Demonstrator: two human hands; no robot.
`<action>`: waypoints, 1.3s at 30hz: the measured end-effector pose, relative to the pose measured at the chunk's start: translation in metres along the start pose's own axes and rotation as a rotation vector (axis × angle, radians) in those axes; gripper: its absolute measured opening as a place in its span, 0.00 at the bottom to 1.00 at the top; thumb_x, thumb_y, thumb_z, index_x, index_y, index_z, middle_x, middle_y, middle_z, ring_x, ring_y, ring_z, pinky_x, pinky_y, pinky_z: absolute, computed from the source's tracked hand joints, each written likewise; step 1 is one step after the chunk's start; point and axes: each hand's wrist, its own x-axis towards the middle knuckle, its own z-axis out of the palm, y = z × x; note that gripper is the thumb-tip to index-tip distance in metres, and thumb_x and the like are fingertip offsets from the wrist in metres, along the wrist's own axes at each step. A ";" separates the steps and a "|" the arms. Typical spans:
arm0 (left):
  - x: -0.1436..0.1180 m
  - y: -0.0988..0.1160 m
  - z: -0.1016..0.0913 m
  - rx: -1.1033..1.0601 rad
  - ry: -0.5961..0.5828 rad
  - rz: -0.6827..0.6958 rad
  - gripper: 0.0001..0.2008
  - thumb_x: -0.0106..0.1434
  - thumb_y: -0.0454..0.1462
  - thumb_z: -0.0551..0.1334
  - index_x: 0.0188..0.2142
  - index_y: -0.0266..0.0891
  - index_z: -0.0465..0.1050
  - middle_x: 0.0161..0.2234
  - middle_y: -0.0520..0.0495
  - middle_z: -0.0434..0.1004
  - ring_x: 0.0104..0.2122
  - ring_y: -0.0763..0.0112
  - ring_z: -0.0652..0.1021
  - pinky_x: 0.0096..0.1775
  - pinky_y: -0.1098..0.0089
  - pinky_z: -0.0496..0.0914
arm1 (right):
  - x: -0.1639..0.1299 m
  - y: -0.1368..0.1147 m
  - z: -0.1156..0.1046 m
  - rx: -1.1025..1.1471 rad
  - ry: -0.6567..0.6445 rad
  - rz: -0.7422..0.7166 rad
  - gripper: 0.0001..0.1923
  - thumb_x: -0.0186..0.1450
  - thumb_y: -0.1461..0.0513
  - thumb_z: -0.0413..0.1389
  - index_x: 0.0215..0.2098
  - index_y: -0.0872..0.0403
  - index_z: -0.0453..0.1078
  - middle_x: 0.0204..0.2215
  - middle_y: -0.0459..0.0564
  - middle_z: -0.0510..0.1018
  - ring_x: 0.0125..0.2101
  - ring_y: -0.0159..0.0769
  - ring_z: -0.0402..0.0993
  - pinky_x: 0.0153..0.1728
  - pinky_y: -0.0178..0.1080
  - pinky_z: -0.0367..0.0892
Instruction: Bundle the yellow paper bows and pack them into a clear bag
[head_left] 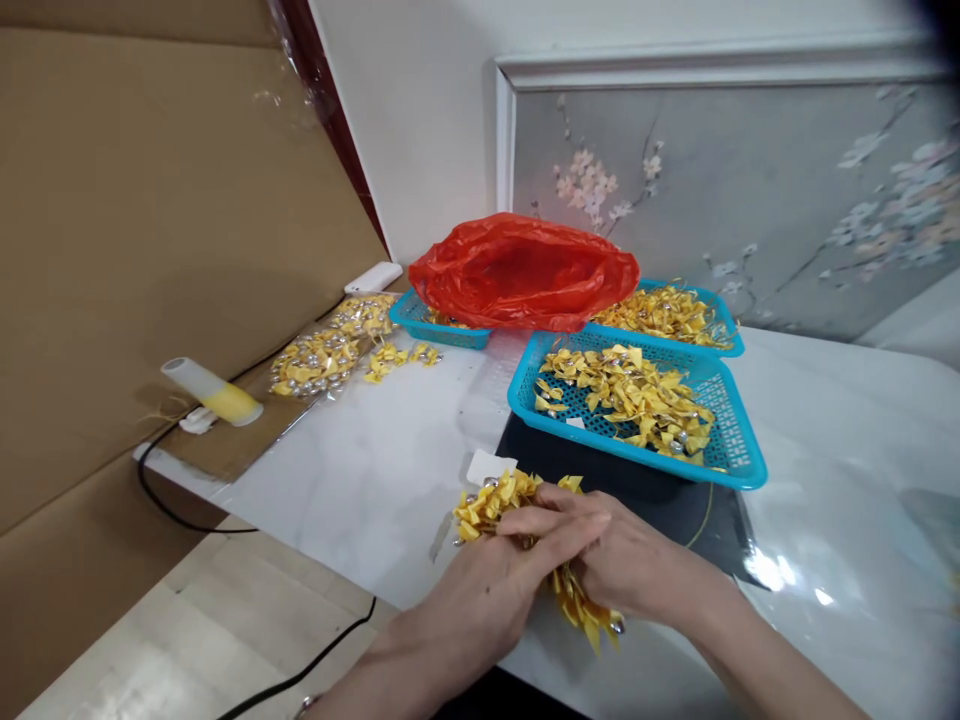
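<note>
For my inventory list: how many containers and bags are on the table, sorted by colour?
Blue baskets: 3 (near, back right, back left)
Red plastic bag: 1
Clear bag of yellow pieces: 1
Total: 5

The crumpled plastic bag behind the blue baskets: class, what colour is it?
The plastic bag is red-orange, clearest in the head view, resting across the baskets.

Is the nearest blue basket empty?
No, the nearest blue basket holds a heap of yellow bows spread over its mesh floor.

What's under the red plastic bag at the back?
The red plastic bag lies across two blue mesh baskets of yellow bows; whatever sits beneath its middle is covered.
</note>
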 end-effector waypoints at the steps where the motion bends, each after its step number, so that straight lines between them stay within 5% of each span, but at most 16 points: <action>1: 0.000 0.002 -0.001 0.023 -0.008 0.006 0.36 0.60 0.23 0.48 0.64 0.52 0.51 0.38 0.47 0.77 0.29 0.66 0.76 0.33 0.66 0.74 | -0.001 0.001 0.001 -0.020 -0.002 0.012 0.33 0.57 0.77 0.45 0.56 0.45 0.64 0.46 0.44 0.73 0.41 0.33 0.70 0.44 0.36 0.68; 7: 0.000 0.009 -0.010 0.069 -0.046 0.014 0.34 0.60 0.22 0.46 0.64 0.48 0.53 0.42 0.44 0.78 0.33 0.64 0.78 0.34 0.66 0.74 | -0.001 0.002 0.002 -0.104 -0.008 0.025 0.31 0.60 0.76 0.46 0.56 0.42 0.62 0.41 0.44 0.71 0.35 0.32 0.69 0.34 0.35 0.66; 18: 0.001 -0.001 -0.002 -0.031 -0.071 0.036 0.36 0.61 0.24 0.48 0.65 0.53 0.46 0.38 0.48 0.78 0.32 0.68 0.77 0.34 0.68 0.74 | 0.002 -0.002 0.003 -0.234 0.009 0.120 0.19 0.51 0.76 0.49 0.37 0.50 0.64 0.35 0.43 0.70 0.28 0.30 0.67 0.25 0.32 0.58; 22: 0.003 0.005 -0.009 -0.185 0.000 -0.093 0.36 0.61 0.25 0.50 0.65 0.54 0.46 0.45 0.49 0.78 0.39 0.68 0.78 0.41 0.68 0.74 | 0.000 0.003 0.005 -0.278 0.054 0.133 0.20 0.51 0.75 0.50 0.38 0.52 0.67 0.36 0.47 0.71 0.31 0.34 0.70 0.29 0.34 0.62; 27: 0.003 0.009 -0.012 -0.352 0.097 -0.280 0.39 0.60 0.27 0.53 0.67 0.52 0.40 0.41 0.50 0.80 0.36 0.68 0.79 0.38 0.69 0.75 | -0.006 0.010 0.006 -0.279 0.081 0.083 0.21 0.54 0.77 0.47 0.38 0.51 0.71 0.38 0.48 0.70 0.34 0.33 0.70 0.34 0.33 0.65; 33: -0.001 0.004 0.001 -0.299 0.126 -0.291 0.40 0.60 0.27 0.54 0.67 0.53 0.38 0.34 0.54 0.82 0.24 0.75 0.78 0.28 0.76 0.73 | -0.013 0.013 0.006 -0.283 0.099 0.079 0.20 0.55 0.77 0.47 0.37 0.53 0.70 0.36 0.49 0.70 0.33 0.34 0.70 0.33 0.34 0.67; 39: -0.010 -0.001 0.030 -0.146 0.423 -0.247 0.31 0.64 0.31 0.53 0.64 0.48 0.47 0.43 0.44 0.83 0.25 0.72 0.81 0.28 0.74 0.76 | -0.016 0.005 0.007 -0.252 0.113 0.114 0.20 0.55 0.77 0.47 0.40 0.54 0.69 0.39 0.51 0.72 0.36 0.35 0.73 0.36 0.37 0.71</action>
